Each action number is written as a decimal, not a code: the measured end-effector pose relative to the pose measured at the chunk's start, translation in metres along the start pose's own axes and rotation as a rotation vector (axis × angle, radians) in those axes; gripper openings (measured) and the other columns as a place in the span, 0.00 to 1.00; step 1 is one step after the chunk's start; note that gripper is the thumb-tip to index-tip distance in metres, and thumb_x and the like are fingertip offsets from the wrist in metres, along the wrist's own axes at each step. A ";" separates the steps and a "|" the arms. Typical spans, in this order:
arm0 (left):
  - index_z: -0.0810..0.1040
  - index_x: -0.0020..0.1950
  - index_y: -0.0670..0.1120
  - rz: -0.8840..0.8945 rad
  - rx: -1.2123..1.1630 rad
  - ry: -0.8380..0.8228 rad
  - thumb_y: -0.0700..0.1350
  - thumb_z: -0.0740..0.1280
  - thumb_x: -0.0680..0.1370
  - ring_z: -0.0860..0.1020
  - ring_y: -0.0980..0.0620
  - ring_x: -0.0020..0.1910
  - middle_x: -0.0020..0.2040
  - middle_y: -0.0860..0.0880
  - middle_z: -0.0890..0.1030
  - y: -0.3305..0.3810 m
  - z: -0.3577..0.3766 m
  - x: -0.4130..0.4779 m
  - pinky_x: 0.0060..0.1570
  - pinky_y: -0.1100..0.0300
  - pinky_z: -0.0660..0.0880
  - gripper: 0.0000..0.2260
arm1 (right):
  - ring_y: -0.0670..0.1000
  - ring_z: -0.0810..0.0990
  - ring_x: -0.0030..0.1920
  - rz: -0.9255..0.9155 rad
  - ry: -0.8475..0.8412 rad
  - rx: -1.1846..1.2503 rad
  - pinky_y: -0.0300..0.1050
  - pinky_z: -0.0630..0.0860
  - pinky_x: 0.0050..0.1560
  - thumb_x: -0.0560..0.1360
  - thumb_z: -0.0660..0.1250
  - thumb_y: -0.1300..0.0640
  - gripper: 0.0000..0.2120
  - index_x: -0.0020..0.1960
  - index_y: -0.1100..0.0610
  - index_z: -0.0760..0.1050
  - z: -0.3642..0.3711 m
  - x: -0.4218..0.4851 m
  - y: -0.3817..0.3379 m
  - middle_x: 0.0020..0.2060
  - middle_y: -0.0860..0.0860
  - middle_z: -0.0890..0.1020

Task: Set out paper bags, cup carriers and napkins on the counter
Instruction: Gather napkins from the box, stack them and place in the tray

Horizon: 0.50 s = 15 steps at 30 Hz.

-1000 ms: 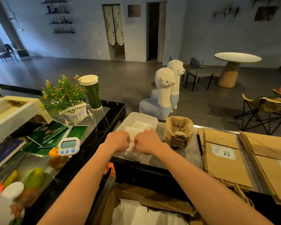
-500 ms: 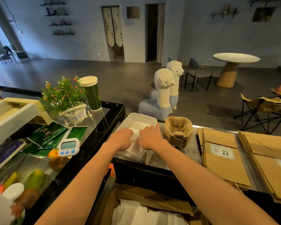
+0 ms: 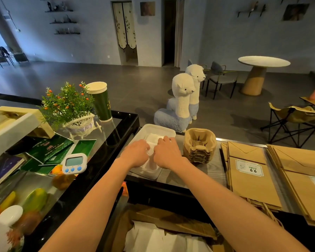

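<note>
A white tray (image 3: 159,128) sits on the counter and holds white napkins (image 3: 151,139). Both my hands are inside it. My left hand (image 3: 137,152) has its fingers curled down onto the napkin stack and grips its left side. My right hand (image 3: 167,151) lies on the stack's right side with its fingers stretched forward over it. A stack of brown pulp cup carriers (image 3: 199,145) stands just right of the tray. Flat brown paper bags (image 3: 251,176) lie in a pile further right, with a second pile (image 3: 304,175) beside it.
On the glass case to the left are a white timer (image 3: 74,163), green cards (image 3: 49,149), a potted plant (image 3: 69,108) and a green cup (image 3: 100,102). An open box with paper (image 3: 162,231) sits below the counter. Two alpaca figures (image 3: 180,100) stand on the floor beyond.
Both hands have carried the napkins forward from the tray's near edge into the tray. The right hand's fist has loosened, and its fingers now stretch over the stack.
</note>
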<state>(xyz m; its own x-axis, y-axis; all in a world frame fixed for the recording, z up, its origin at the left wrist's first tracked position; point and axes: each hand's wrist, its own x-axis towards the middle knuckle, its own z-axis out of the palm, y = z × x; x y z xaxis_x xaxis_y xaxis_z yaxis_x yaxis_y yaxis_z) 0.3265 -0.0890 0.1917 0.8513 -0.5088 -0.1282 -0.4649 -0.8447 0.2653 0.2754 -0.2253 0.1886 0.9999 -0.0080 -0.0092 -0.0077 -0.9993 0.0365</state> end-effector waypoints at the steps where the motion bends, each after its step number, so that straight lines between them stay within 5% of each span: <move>1: 0.72 0.74 0.50 -0.003 0.013 -0.038 0.40 0.61 0.83 0.75 0.46 0.66 0.72 0.48 0.74 0.000 0.000 0.000 0.67 0.49 0.74 0.20 | 0.58 0.67 0.69 -0.014 -0.048 -0.014 0.59 0.58 0.74 0.82 0.60 0.46 0.18 0.65 0.53 0.80 -0.001 0.000 0.002 0.69 0.57 0.73; 4: 0.73 0.73 0.49 0.008 0.015 -0.051 0.41 0.60 0.84 0.76 0.46 0.64 0.70 0.48 0.76 0.004 -0.003 -0.002 0.64 0.50 0.74 0.18 | 0.59 0.63 0.70 -0.026 -0.098 -0.041 0.59 0.57 0.75 0.82 0.60 0.46 0.19 0.66 0.54 0.79 -0.008 -0.001 0.005 0.71 0.58 0.69; 7: 0.71 0.74 0.51 -0.015 -0.110 0.111 0.42 0.61 0.84 0.75 0.48 0.67 0.73 0.51 0.73 0.009 -0.004 -0.006 0.65 0.50 0.73 0.18 | 0.57 0.67 0.68 0.036 0.084 0.061 0.56 0.62 0.72 0.83 0.60 0.49 0.16 0.66 0.52 0.79 -0.015 -0.008 0.002 0.68 0.55 0.73; 12: 0.76 0.66 0.52 0.017 -0.566 0.364 0.47 0.61 0.85 0.78 0.55 0.60 0.63 0.55 0.79 0.020 0.008 -0.023 0.59 0.57 0.75 0.11 | 0.48 0.77 0.56 0.177 0.214 0.672 0.41 0.72 0.52 0.83 0.62 0.53 0.13 0.64 0.50 0.78 -0.023 -0.032 0.001 0.60 0.49 0.80; 15: 0.75 0.61 0.55 0.053 -0.750 0.494 0.49 0.63 0.84 0.81 0.57 0.52 0.55 0.58 0.79 0.032 0.019 -0.046 0.53 0.59 0.79 0.06 | 0.46 0.77 0.52 0.239 0.262 0.984 0.39 0.75 0.50 0.82 0.63 0.56 0.11 0.63 0.50 0.77 -0.020 -0.056 0.000 0.55 0.45 0.80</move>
<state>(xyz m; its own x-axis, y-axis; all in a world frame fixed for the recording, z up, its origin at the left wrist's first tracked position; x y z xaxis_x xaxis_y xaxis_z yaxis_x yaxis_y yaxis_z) 0.2684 -0.0957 0.1880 0.9211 -0.2689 0.2817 -0.3733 -0.4037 0.8353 0.2196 -0.2241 0.2087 0.9413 -0.3184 0.1121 -0.0922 -0.5621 -0.8219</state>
